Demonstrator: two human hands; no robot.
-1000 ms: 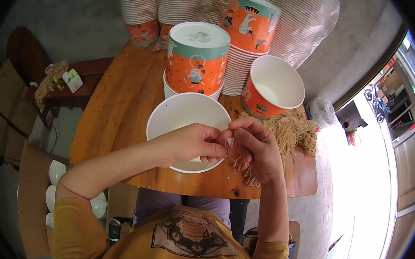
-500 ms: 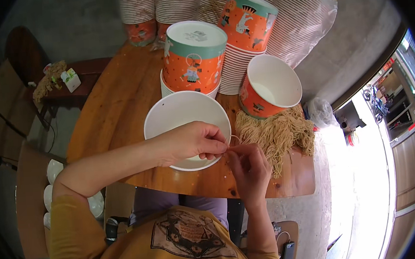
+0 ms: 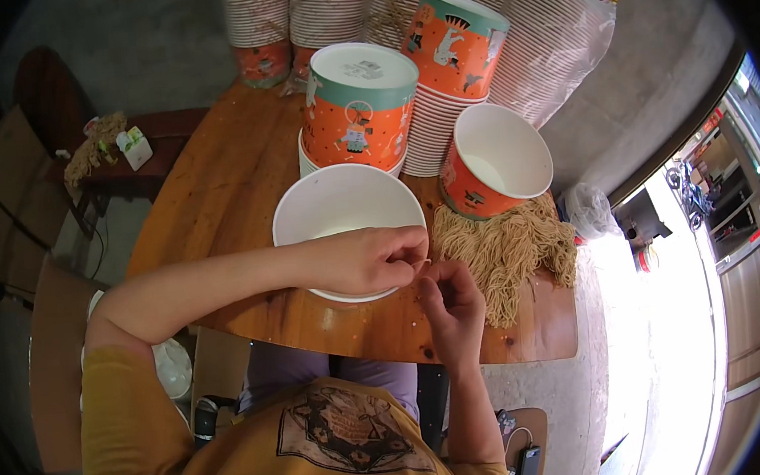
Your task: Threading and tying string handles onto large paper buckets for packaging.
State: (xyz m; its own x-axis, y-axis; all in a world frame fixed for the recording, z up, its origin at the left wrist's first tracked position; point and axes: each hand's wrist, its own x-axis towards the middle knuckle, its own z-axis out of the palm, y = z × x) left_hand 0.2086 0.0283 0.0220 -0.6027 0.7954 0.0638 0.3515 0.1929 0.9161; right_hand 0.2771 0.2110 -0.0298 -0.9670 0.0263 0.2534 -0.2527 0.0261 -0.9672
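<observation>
A white-lined paper bucket [image 3: 328, 197] stands mouth up on the table in front of me. My left hand [image 3: 373, 260] reaches across its near side, fingers pinched by the right edge of the rim. Just beyond that edge my right hand [image 3: 453, 308] faces it, thumb and forefinger pinched together. A thin pale cord [image 3: 427, 263] shows between the fingertips of both hands; most of it is hidden. Close to my right hand lies a heap of beige cords [image 3: 511, 254], with an orange paper bucket [image 3: 472, 185] tilted on top, its white inside toward me.
Behind the bucket, upturned orange and green buckets [image 3: 357, 119] top stacks of white-rimmed ones [image 3: 442, 121]. More stacks in clear plastic [image 3: 552, 41] line the wall. A cardboard box [image 3: 56, 370] with white items stands on the floor at left. The wooden table [image 3: 190, 208] curves around.
My left hand has turned and shifted slightly right, its fingers folding further at the rim. My right hand has moved slightly left. The bucket sits a little further right in view.
</observation>
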